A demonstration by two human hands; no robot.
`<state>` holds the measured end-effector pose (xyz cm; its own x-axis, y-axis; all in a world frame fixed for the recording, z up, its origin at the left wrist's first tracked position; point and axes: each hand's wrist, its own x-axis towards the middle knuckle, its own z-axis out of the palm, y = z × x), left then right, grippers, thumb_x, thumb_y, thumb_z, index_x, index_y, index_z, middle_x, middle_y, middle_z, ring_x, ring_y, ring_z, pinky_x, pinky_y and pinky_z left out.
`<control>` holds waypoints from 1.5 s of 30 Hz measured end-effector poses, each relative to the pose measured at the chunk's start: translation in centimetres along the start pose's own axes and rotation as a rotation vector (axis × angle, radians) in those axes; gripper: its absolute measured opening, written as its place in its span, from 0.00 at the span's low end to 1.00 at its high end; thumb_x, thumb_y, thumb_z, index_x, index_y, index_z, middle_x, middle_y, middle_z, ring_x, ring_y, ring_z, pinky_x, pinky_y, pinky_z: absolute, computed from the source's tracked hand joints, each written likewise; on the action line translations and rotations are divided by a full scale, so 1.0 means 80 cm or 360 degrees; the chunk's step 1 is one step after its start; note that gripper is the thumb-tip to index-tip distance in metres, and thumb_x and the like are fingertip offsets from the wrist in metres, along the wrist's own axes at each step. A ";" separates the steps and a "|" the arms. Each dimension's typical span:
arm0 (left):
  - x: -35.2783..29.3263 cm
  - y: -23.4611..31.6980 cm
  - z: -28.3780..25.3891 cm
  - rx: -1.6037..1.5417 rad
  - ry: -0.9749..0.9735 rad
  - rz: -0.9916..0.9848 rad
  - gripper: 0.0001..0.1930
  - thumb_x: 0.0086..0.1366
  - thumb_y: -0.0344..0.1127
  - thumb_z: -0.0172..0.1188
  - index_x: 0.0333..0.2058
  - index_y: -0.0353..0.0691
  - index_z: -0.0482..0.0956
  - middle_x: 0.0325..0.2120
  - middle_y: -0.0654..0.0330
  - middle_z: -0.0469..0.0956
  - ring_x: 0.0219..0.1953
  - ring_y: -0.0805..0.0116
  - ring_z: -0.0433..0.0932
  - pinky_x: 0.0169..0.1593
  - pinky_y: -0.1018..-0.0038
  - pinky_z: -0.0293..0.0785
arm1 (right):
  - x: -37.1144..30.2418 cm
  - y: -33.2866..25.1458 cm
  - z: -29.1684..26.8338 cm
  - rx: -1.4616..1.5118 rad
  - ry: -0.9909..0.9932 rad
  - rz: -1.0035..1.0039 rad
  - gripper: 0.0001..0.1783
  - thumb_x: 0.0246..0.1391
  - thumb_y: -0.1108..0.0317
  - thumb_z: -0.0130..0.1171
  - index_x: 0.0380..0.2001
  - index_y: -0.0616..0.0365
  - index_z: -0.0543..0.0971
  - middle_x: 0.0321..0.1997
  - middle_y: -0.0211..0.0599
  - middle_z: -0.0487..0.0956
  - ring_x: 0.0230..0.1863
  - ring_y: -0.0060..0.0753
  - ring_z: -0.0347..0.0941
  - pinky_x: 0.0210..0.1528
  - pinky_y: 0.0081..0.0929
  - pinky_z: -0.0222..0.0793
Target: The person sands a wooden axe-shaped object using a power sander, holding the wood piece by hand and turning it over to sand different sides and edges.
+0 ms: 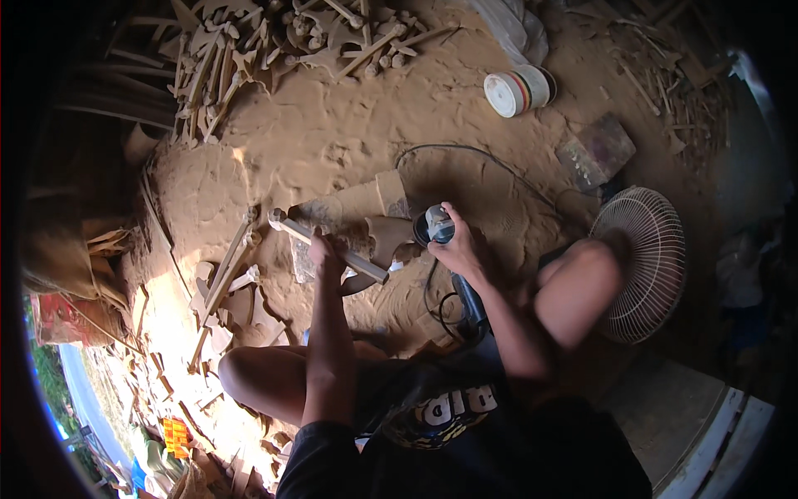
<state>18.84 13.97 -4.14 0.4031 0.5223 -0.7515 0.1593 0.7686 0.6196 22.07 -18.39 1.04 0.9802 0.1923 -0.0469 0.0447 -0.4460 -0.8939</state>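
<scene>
My left hand [325, 249] is closed around a pale wooden leg [358, 262] with a rounded knob at its far left end. The piece slants down to the right, its square end pointing toward my right side. In my right hand [460, 248] is an angle grinder [438, 224], gripped at its metal head, with the dark disc facing left. The grinder's dark body [470, 301] runs back toward my lap. A gap separates the disc from the wooden leg. Behind the leg, a flat board [353, 202] lies on the dusty ground.
Several wooden pieces [220, 291] lie left of my knee, and a large heap [224, 58] stands at the far left. A white bucket [509, 93] lies on its side. A dark cord [482, 151] curves across the dust. A round fan grille [648, 262] stands beside my right knee.
</scene>
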 end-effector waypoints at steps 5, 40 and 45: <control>-0.010 0.001 0.011 0.0054 0.0097 -0.0043 0.25 0.80 0.52 0.53 0.23 0.51 0.60 0.15 0.69 0.59 0.14 0.72 0.60 0.18 0.73 0.60 | -0.004 0.000 -0.014 -0.0097 0.0109 0.0185 0.52 0.48 0.70 0.70 0.78 0.57 0.64 0.66 0.58 0.78 0.65 0.53 0.78 0.68 0.38 0.73; -0.001 0.003 0.010 -0.0190 0.0099 -0.0002 0.16 0.76 0.41 0.61 0.34 0.38 0.69 0.23 0.62 0.66 0.16 0.70 0.64 0.18 0.73 0.64 | -0.046 -0.087 0.004 -0.0174 -0.0323 -0.0096 0.49 0.53 0.59 0.72 0.78 0.40 0.66 0.61 0.56 0.85 0.57 0.64 0.83 0.59 0.50 0.80; -0.012 0.009 0.018 -0.0067 0.0161 -0.0009 0.22 0.79 0.46 0.56 0.26 0.48 0.61 0.18 0.68 0.58 0.15 0.72 0.58 0.18 0.73 0.60 | -0.039 -0.083 0.000 -0.0107 -0.0297 0.0010 0.49 0.52 0.61 0.74 0.77 0.42 0.66 0.61 0.57 0.84 0.59 0.62 0.82 0.60 0.48 0.80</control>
<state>19.85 13.50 -2.69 0.3087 0.5512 -0.7752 0.1226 0.7851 0.6071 18.72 -16.01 7.12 0.9280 0.3454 -0.1401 0.0576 -0.5041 -0.8617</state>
